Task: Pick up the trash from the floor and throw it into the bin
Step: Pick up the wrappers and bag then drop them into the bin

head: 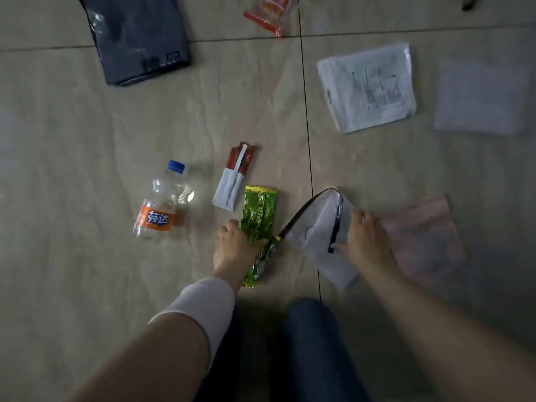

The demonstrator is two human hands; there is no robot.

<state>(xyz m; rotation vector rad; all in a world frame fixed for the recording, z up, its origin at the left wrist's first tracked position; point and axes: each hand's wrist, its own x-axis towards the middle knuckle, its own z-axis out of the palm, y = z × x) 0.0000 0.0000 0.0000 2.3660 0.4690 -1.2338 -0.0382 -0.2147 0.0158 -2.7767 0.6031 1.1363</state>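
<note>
Left hand [235, 245] closed on crinkled green foil wrapper [259, 224], fingers curled over its lower half, wrapper long and glossy, lying on beige tiled floor [87, 140] near centre. Right hand [366, 239] pinching clear zip bag [324, 236] with black seal strip, bag lifted and bent, thin and limp; whether its lower corner touches the floor, cannot tell. Pale pink plastic bag [426, 236] flat at 3 o'clock from the right hand, soft and rumpled. Clear plastic bottle [162, 204] with blue cap and orange label on its side at 9 o'clock from the wrapper, well apart from it. Red-and-white paper sachet [233, 178] at 12 o'clock from the wrapper, just beside it, narrow and flat. White printed pouch [368, 88] at 1 o'clock, squarish and wrinkled; a frosted clear bag [481, 97] beside it. Black plastic bag [139, 36] at 11 o'clock, shiny. Red snack wrapper [269, 13] at top edge. White cuff [208, 303] on left wrist.
</note>
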